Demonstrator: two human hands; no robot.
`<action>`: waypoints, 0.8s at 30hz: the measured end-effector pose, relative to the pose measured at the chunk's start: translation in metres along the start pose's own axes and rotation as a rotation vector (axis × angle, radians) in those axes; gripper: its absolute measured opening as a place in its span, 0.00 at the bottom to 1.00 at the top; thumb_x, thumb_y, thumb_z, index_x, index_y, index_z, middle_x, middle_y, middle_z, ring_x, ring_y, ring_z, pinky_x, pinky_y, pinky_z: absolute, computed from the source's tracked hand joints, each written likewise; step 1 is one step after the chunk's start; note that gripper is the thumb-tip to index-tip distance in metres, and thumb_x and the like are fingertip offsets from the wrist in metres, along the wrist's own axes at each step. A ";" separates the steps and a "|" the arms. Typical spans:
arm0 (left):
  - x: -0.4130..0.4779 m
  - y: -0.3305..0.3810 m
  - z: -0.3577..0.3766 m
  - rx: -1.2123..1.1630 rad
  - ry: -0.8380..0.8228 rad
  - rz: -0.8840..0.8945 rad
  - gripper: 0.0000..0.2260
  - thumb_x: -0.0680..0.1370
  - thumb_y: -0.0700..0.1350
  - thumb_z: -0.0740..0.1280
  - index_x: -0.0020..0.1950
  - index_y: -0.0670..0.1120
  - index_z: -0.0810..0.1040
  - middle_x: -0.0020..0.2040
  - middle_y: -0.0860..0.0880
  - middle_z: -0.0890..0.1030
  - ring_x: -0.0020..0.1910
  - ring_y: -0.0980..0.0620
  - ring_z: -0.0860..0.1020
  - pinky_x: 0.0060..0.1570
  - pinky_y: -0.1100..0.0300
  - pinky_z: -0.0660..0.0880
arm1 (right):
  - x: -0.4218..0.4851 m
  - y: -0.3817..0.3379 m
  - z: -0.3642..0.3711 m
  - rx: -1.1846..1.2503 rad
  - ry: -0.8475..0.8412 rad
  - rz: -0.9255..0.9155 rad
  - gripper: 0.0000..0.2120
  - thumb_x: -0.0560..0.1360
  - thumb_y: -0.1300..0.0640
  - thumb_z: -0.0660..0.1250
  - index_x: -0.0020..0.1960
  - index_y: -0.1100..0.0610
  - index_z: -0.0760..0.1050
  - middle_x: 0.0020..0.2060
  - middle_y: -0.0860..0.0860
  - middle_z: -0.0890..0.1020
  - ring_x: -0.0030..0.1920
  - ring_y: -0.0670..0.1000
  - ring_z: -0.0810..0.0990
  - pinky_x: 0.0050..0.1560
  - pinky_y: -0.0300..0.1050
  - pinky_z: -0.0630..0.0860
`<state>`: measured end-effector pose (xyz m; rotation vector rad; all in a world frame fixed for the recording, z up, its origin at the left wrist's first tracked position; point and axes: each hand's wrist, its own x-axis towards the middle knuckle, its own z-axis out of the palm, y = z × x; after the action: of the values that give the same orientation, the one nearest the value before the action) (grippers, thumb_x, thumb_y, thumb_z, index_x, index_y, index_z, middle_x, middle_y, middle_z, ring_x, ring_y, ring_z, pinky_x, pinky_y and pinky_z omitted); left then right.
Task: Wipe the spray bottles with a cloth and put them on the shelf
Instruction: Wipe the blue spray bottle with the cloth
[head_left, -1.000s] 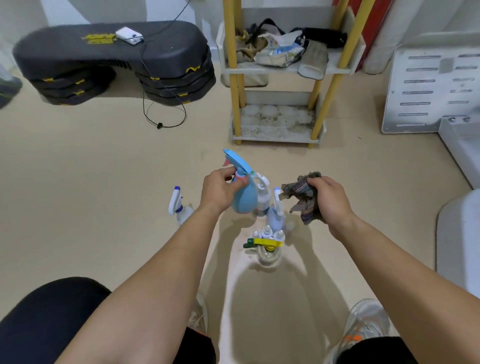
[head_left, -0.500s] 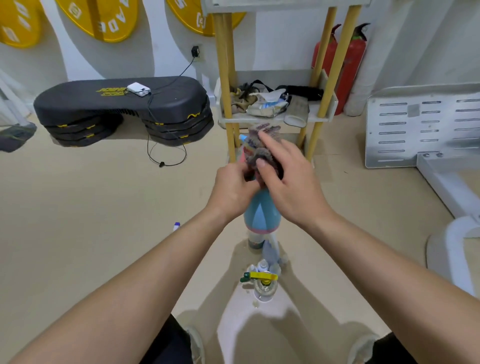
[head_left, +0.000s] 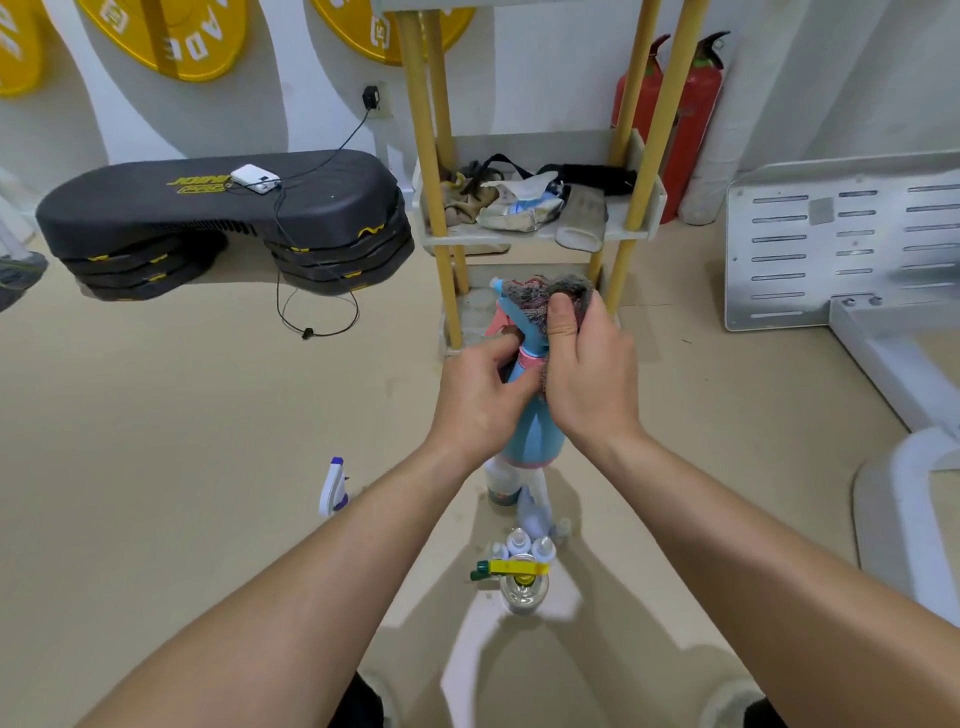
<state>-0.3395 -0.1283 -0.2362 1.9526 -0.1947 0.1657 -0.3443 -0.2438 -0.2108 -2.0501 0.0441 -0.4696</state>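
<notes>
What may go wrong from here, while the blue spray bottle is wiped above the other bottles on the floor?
1. The left hand grips the blue spray bottle by its neck; if it slips, it may knock over the small bottles standing below.
2. The right hand holds the cloth on the spray head, near the pink trigger; a press might spray liquid.

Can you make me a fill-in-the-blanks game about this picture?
The left hand grips a pink and ____ spray bottle. The right hand presses a ____ against its top. Behind the shelf stand two ____ fire extinguishers.
Missing words: blue; cloth; red.
</notes>
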 end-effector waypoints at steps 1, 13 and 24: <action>0.002 0.001 -0.002 -0.020 -0.017 0.011 0.12 0.78 0.42 0.71 0.35 0.51 0.76 0.28 0.60 0.75 0.31 0.60 0.68 0.34 0.61 0.66 | -0.001 0.000 0.001 0.084 0.003 0.040 0.14 0.86 0.48 0.55 0.51 0.56 0.74 0.40 0.44 0.79 0.40 0.49 0.76 0.41 0.44 0.67; 0.015 -0.013 -0.030 -0.149 -0.131 -0.008 0.09 0.79 0.44 0.70 0.58 0.46 0.83 0.55 0.46 0.86 0.57 0.47 0.82 0.61 0.47 0.77 | -0.007 0.011 -0.011 -0.107 -0.313 -0.208 0.21 0.83 0.51 0.61 0.76 0.48 0.68 0.35 0.44 0.77 0.37 0.53 0.79 0.43 0.48 0.78; 0.009 0.000 -0.022 -0.209 -0.314 -0.008 0.09 0.81 0.36 0.65 0.59 0.43 0.77 0.54 0.51 0.83 0.56 0.58 0.80 0.58 0.63 0.74 | -0.001 -0.008 -0.011 0.152 -0.186 -0.252 0.24 0.81 0.55 0.60 0.77 0.50 0.67 0.70 0.47 0.74 0.68 0.37 0.70 0.69 0.32 0.65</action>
<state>-0.3316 -0.1086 -0.2265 1.7617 -0.3949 -0.1631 -0.3505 -0.2485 -0.1993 -1.9489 -0.3545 -0.4204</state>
